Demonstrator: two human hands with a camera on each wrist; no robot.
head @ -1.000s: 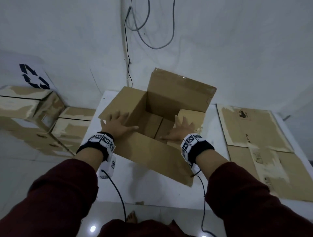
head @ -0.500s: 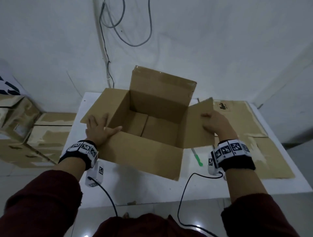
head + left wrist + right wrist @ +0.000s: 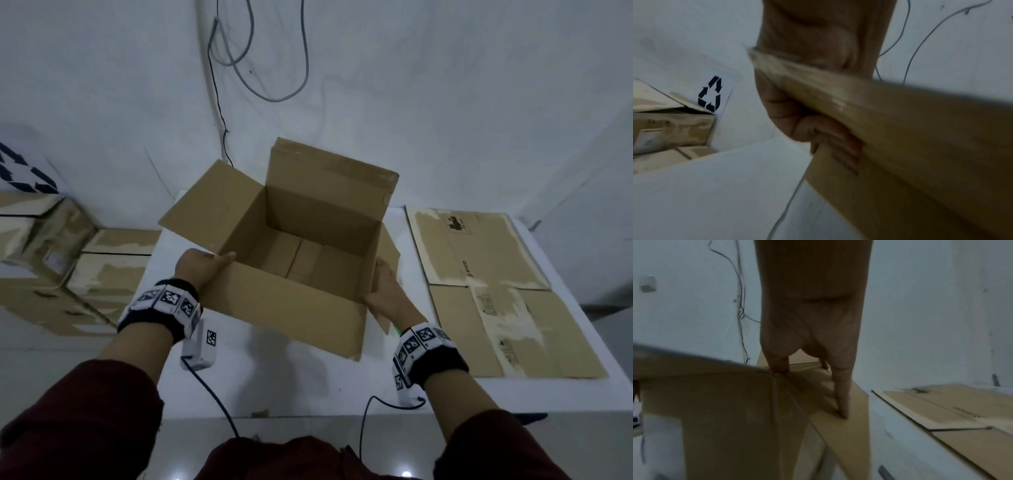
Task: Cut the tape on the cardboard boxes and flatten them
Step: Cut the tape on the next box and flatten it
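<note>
Head view: open cardboard box (image 3: 284, 301) sits on the white table (image 3: 301, 387), a bit left of centre, turned corner-on to me. All top flaps are up or splayed: far flap upright, left flap angled out, right flap folded down outside. Brown kraft, plain near wall, glossy tape remnants along the far flap's top edge. Inside I see the bottom flaps closed, seam running down the middle.

My left hand (image 3: 197, 267) grips the box's near-left corner: thumb over the rim, and in the left wrist view the fingers (image 3: 840, 146) are curled under the cardboard edge. That view is blurred. My right hand (image 3: 385, 291) lies against the right side; in the right wrist view its fingers (image 3: 840, 395) are straight, tips pressing the folded-down flap. Not curled round anything.

Around it: flattened cardboard (image 3: 496, 284) lies on the table's right part, just beside the box, patchy with torn tape marks and small print. Off the table to the left is a stack of closed boxes (image 3: 58, 267) against the wall, with a recycling sign (image 3: 25, 171) above. Loose cables (image 3: 260, 68) hang down the wall behind the box. Wrist camera leads (image 3: 212, 397) trail across the table's near edge.
</note>
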